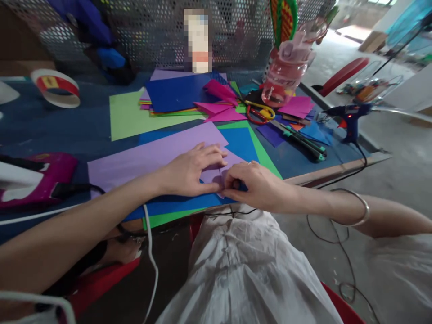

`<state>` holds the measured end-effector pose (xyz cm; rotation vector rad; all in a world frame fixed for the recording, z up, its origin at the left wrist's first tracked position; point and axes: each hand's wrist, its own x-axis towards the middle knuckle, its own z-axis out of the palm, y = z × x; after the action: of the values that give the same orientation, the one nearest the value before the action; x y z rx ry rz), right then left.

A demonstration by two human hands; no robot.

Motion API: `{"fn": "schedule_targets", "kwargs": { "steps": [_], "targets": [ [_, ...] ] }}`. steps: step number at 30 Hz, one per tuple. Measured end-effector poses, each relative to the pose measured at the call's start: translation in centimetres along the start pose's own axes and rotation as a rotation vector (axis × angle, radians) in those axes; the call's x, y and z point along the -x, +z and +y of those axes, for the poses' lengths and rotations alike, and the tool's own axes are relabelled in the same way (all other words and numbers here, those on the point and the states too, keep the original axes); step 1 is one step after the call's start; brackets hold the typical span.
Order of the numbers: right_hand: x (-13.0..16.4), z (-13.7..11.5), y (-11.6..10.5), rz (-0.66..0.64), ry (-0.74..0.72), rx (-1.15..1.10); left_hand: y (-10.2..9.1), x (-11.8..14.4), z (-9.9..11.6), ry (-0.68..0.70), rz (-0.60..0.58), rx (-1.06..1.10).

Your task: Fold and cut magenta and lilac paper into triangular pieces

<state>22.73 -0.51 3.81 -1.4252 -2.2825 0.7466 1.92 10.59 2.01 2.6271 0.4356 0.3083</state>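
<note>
**Both hands down on a lilac paper sheet, folding corner at the tabletop edge**

So the left hand [192,171] is laid pretty much flat, fingers stretched out and slightly spread, palm pressing on the lilac paper sheet [151,157]. It isn't gripping anything, just holding it down. The right hand [256,184] is curled tighter, fingertips pinched narrow on a small folded flap of that same lilac paper right where the two hands meet. There's a thin metal bangle [357,211] on the right wrist.

The lilac sheet is a long matte rectangle lying near the front edge of the tabletop [40,130], on top of a blue sheet [175,207] and a green one [168,218] that poke out underneath. A blue triangle-ish piece [241,141] sits just past the fingers.

Further back: a light green sheet [128,117], a dark blue sheet [175,92] on a messy stack, and some folded magenta pieces [219,105]. Red-and-yellow-handled scissors [259,112] lie beside a clear plastic jar [281,81]. To the right a green-handled utility knife [303,141] and a blue glue gun [349,119] near the edge. Far left there's a tape roll [56,87], and a magenta device [40,177] with a cable.
</note>
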Motion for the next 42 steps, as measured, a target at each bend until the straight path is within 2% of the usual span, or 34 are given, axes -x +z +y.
{"fn": "schedule_targets", "kwargs": {
  "steps": [5,11,18,21,25,27,28,31,34,36,38,42],
  "targets": [
    [-0.9,-0.1,0.0,-0.031,0.017,0.080,-0.3,0.1,0.1,0.029,0.000,0.007],
    [-1.4,-1.0,-0.8,-0.150,0.043,0.090,-0.2,-0.1,0.2,0.038,-0.010,-0.012],
    [-1.4,-0.6,-0.4,-0.121,-0.014,0.148,-0.5,0.0,0.2,0.038,-0.026,-0.033],
    [-1.0,0.0,-0.1,-0.081,-0.052,0.133,-0.5,0.0,0.3,0.018,-0.039,-0.035],
    [0.5,1.0,-0.3,-0.014,-0.141,-0.070,-0.5,0.0,0.2,0.028,-0.016,-0.016],
    [1.8,1.9,-1.2,0.110,-0.175,-0.085,-0.5,0.1,0.0,0.030,0.006,-0.010],
    [2.5,2.4,-1.8,0.203,-0.180,-0.023,-0.5,0.1,-0.1,0.028,0.014,-0.008],
    [4.7,4.7,-4.4,0.468,-0.076,0.300,-0.5,0.2,-0.4,0.035,0.039,0.004],
    [6.3,7.5,-6.8,0.570,0.213,0.549,-0.4,0.2,-0.4,0.019,0.051,0.014],
    [6.8,9.4,-7.7,0.572,0.364,0.638,-0.2,0.2,-0.3,-0.021,0.078,0.017],
    [6.8,10.9,-8.0,0.517,0.458,0.678,0.0,0.0,-0.2,-0.076,0.124,0.018],
    [6.2,12.4,-8.0,0.411,0.519,0.674,0.5,-0.2,-0.3,-0.173,0.200,0.019]
  ]
}}
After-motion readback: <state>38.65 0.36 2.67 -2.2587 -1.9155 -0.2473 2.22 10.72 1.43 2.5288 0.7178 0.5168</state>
